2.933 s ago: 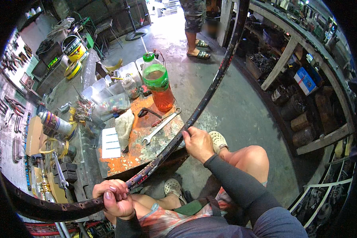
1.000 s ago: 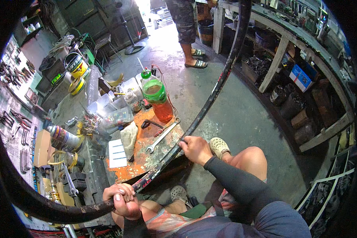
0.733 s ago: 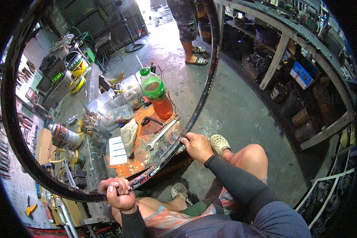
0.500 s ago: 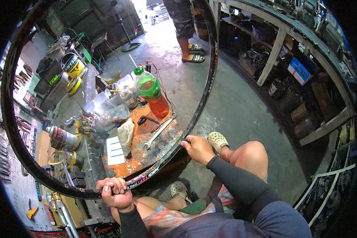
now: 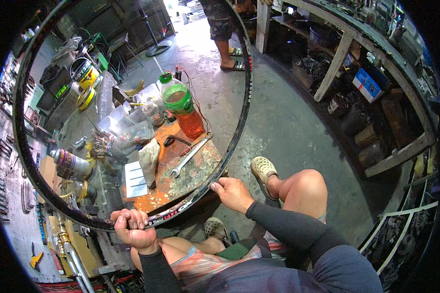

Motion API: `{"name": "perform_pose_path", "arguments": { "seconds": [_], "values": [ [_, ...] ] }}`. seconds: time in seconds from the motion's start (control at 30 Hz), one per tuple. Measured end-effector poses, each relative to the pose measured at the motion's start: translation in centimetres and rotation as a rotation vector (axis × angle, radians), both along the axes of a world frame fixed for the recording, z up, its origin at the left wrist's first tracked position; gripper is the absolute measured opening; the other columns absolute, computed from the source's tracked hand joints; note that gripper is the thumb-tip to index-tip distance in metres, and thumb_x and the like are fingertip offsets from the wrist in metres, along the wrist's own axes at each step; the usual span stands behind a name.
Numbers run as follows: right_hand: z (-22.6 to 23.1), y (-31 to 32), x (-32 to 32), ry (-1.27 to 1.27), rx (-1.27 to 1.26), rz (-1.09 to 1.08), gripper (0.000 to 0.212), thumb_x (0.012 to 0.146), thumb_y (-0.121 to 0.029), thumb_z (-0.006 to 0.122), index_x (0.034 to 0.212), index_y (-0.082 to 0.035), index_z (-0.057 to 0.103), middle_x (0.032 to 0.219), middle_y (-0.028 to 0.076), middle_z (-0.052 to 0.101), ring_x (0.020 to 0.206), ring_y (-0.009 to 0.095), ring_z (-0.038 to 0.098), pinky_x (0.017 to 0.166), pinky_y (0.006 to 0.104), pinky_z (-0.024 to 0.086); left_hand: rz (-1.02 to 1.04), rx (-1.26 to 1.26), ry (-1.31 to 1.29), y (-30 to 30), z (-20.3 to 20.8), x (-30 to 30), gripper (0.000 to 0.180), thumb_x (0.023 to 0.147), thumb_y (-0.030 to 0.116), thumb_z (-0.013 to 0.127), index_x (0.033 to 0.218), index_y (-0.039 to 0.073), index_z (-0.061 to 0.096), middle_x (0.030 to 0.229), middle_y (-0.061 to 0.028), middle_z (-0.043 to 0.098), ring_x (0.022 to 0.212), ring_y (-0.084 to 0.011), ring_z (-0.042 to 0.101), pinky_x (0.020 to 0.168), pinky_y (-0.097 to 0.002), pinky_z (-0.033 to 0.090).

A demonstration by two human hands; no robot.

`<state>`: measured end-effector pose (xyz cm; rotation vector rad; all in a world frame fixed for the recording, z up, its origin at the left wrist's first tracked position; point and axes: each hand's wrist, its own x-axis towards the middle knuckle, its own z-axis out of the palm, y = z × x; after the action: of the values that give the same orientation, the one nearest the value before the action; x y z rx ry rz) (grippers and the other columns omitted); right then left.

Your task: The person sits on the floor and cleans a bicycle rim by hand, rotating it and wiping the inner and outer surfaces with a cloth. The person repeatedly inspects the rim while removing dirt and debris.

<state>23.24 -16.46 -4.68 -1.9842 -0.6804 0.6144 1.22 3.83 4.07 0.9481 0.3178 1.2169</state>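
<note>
The floor (image 5: 288, 132) stretches right of the right fingers to the shelf (image 5: 331, 68); the near edge of the table (image 5: 200, 168) lies between the two hands' fingers, just past the rim (image 5: 183, 207). The left forearm rises steeply; the right slants inward. The fingers of the left hand (image 5: 136, 232) curl tightly over the rim, which arcs up and away from them. The right hand (image 5: 232, 195) grips it thumb uppermost, its other fingers mostly hidden, perhaps curled beneath. Ahead of the fingers lie a wrench (image 5: 190, 156) and, farther, a bottle (image 5: 183, 110).
</note>
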Motion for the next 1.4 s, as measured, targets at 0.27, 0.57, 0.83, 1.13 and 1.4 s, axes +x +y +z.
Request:
{"name": "perform_pose_path", "arguments": {
  "seconds": [0.27,0.57,0.83,1.13,1.4],
  "values": [
    [-1.5,0.3,0.5,-0.026,-0.057,-0.103,0.045,0.109,-0.04,0.068,0.089,0.0,0.074,0.09,0.03,0.075,0.09,0.051,0.075,0.079,0.0592,0.057,-0.033,0.087,0.023,0.1,0.5,0.6,0.017,0.105,0.025,0.061,0.097,0.01,0.058,0.069,0.0013,0.048,0.049,-0.0106,0.041,0.048,-0.0305,0.039],
    [-2.4,0.6,0.5,0.035,0.056,-0.069,0.054,0.11,-0.042,0.067,0.082,0.003,0.071,0.071,0.024,0.068,0.066,0.039,0.069,0.069,0.0532,0.055,0.03,-0.037,0.042,0.7,-0.1,0.8,0.019,0.108,0.025,0.058,0.093,0.012,0.058,0.067,0.004,0.045,0.048,-0.0086,0.041,0.046,-0.0284,0.038],
    [-3.3,1.9,-2.2,0.179,0.119,-0.073,0.056,0.11,-0.043,0.07,0.081,0.005,0.072,0.068,0.023,0.064,0.068,0.027,0.062,0.075,0.0499,0.054,0.1,-0.104,0.054,0.0,0.6,1.3,0.021,0.108,0.025,0.058,0.09,0.014,0.059,0.062,0.0056,0.038,0.047,-0.0083,0.039,0.045,-0.0275,0.036],
    [-4.1,2.5,-3.7,0.285,0.296,-0.123,0.054,0.112,-0.037,0.068,0.077,0.004,0.067,0.061,0.009,0.057,0.06,0.017,0.052,0.06,0.0468,0.047,0.069,-0.074,0.048,-0.1,0.4,1.1,0.021,0.109,0.025,0.056,0.092,0.013,0.059,0.065,0.0044,0.042,0.048,-0.0089,0.04,0.047,-0.0289,0.037],
    [-3.4,2.8,-5.2,0.271,0.253,-0.094,0.05,0.114,-0.037,0.069,0.082,0.002,0.069,0.07,0.001,0.056,0.07,0.013,0.048,0.063,0.0411,0.047,0.028,-0.062,0.037,0.2,-0.1,0.4,0.015,0.106,0.022,0.056,0.095,0.012,0.058,0.072,0.0019,0.048,0.05,-0.0095,0.041,0.048,-0.0302,0.039]
  ]
}}
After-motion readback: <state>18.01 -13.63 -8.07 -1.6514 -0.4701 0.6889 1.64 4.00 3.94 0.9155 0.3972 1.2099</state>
